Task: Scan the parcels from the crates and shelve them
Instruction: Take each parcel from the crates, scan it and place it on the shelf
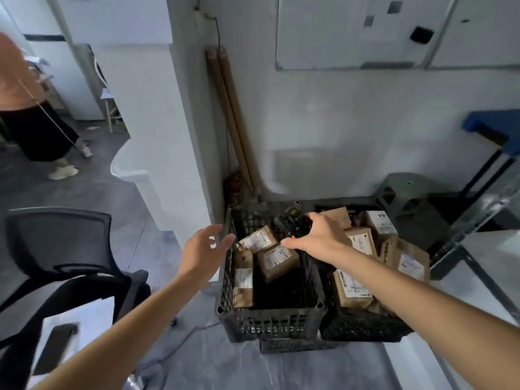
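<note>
Two black plastic crates stand side by side on the floor. The left crate [270,322] holds three brown parcels with white labels, one of them [277,261] near its middle. The right crate [363,330] holds several more parcels [353,289]. My right hand [318,235] reaches over the crates and grips a black handheld scanner [289,222] above the left crate's far end. My left hand [204,249] hovers at the left crate's left rim, fingers spread and holding nothing.
A black office chair [64,263] stands close at the left. Wooden poles [233,119] lean in the wall corner behind the crates. A dark stool [405,195] and a blue-topped cart [495,128] are at the right. A person [31,114] walks at far left.
</note>
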Action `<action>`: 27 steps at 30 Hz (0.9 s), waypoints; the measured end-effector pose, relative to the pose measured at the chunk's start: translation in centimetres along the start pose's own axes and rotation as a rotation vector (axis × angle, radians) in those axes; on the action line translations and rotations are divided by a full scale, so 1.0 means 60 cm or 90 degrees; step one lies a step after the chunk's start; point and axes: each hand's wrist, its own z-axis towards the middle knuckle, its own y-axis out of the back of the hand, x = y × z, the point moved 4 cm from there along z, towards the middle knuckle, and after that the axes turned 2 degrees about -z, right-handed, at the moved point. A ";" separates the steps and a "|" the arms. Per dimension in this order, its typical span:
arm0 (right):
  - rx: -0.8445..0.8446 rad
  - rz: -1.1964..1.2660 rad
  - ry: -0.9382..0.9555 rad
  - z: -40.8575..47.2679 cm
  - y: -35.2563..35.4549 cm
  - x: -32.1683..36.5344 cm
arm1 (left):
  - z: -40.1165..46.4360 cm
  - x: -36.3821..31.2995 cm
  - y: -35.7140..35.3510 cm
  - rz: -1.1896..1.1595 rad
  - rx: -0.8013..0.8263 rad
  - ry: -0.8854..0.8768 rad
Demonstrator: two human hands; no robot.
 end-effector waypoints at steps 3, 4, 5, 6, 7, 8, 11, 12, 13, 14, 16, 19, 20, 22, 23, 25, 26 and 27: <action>0.056 -0.009 -0.040 0.086 -0.080 -0.029 | 0.059 0.061 -0.064 -0.008 0.032 0.034; 0.072 -0.014 -0.054 0.113 -0.106 -0.039 | 0.079 0.082 -0.085 -0.010 0.045 0.044; 0.082 -0.018 -0.066 0.138 -0.131 -0.048 | 0.098 0.103 -0.105 -0.012 0.058 0.054; 0.092 -0.022 -0.075 0.162 -0.154 -0.057 | 0.116 0.124 -0.125 -0.012 0.068 0.066; 0.100 -0.025 -0.086 0.184 -0.176 -0.066 | 0.134 0.144 -0.144 -0.012 0.078 0.074; 0.110 -0.027 -0.100 0.205 -0.197 -0.075 | 0.153 0.164 -0.164 -0.013 0.088 0.082; 0.145 -0.014 -0.135 0.265 -0.267 -0.102 | 0.192 0.220 -0.218 -0.008 0.116 0.108; 0.150 -0.009 -0.143 0.281 -0.289 -0.110 | 0.201 0.238 -0.234 -0.007 0.126 0.118; 0.154 -0.006 -0.154 0.298 -0.313 -0.120 | 0.210 0.256 -0.252 -0.009 0.136 0.127; 0.160 -0.007 -0.166 0.313 -0.336 -0.131 | 0.217 0.272 -0.269 -0.007 0.147 0.138; 0.183 -0.009 -0.184 0.339 -0.375 -0.148 | 0.228 0.302 -0.304 -0.001 0.159 0.157; 0.206 -0.006 -0.183 0.375 -0.423 -0.170 | 0.234 0.334 -0.352 0.002 0.163 0.192; 0.213 -0.007 -0.180 0.386 -0.437 -0.176 | 0.234 0.343 -0.366 0.001 0.163 0.204; 0.234 -0.011 -0.167 0.406 -0.465 -0.185 | 0.231 0.361 -0.387 -0.002 0.157 0.237; 0.244 -0.011 -0.158 0.415 -0.479 -0.188 | 0.229 0.373 -0.396 -0.002 0.152 0.256; 0.262 -0.015 -0.147 0.429 -0.504 -0.197 | 0.219 0.390 -0.413 0.012 0.141 0.293; 0.270 -0.015 -0.143 0.434 -0.514 -0.201 | 0.213 0.397 -0.421 0.020 0.139 0.315; 0.277 -0.013 -0.141 0.440 -0.524 -0.205 | 0.206 0.403 -0.429 0.020 0.137 0.334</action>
